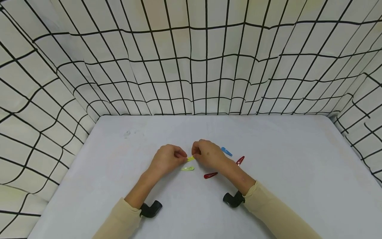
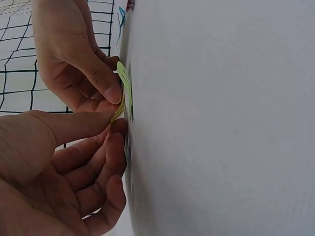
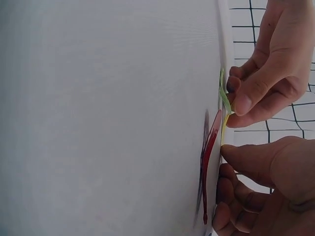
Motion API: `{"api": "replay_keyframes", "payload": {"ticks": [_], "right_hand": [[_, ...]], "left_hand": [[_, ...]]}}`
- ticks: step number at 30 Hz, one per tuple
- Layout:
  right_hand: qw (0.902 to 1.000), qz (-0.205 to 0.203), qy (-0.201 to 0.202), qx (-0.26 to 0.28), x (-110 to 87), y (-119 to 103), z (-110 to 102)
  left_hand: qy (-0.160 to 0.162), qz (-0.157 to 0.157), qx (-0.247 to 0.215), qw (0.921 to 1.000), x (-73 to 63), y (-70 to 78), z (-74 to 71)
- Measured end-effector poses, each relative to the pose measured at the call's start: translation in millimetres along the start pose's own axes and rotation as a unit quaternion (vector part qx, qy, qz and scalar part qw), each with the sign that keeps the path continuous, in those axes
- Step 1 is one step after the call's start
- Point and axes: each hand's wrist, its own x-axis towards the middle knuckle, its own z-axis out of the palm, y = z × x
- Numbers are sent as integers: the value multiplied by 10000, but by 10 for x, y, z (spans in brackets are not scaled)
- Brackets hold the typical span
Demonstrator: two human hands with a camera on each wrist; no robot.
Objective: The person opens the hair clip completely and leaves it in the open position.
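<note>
From your left hand (image 1: 167,160) and right hand (image 1: 211,154), white worktop (image 1: 298,172) stretches widely to its left and right edges, the far edge well beyond. Both pinch a slim, tapered yellow hair clip (image 1: 190,159) between them, roughly midway across. A tapered pale-green hair clip (image 1: 187,169) lies just nearer you; a tapered blue hair clip (image 1: 226,151), beside your right hand.

So the worktop (image 1: 292,159) is plain white with a faint grey smudge (image 1: 127,133) toward the back left, and pale walls (image 1: 198,70) on three sides have wobbly black grid lines (image 1: 206,41). Light's pretty soft.
</note>
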Motion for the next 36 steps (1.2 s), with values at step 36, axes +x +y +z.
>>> {"api": "replay_keyframes", "payload": {"ticks": [36], "right_hand": [[9750,-165,182,2209,2,123,-76]], "left_hand": [[608,345,-337,9970,33,-30,5]]}}
